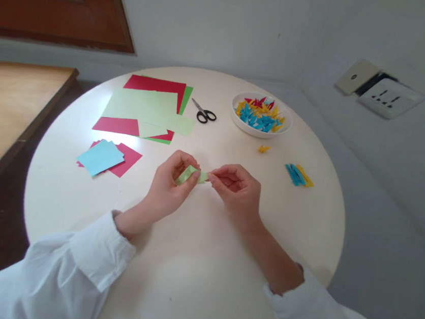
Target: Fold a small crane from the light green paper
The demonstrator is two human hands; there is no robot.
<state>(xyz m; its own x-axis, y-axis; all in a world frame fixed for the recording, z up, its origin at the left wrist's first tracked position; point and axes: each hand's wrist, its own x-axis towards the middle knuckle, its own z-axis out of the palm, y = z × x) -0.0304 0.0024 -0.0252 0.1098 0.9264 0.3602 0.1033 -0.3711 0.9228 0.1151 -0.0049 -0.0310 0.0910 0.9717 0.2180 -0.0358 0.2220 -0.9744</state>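
Note:
A small folded piece of light green paper is held between my two hands above the middle of the table. My left hand pinches its body between thumb and fingers, hiding part of it. At the paper's right end, the thumb and forefinger of my right hand close on its narrow tip. Beyond my right hand lies a single tiny yellow folded paper crane. Behind it, a white bowl holds many small folded paper cranes in blue, yellow and red.
Black-handled scissors lie beside overlapping sheets of light green paper and red paper. Blue paper squares and pink squares are at the left. Folded blue and yellow strips rest at the right. A wall socket is beyond the round table.

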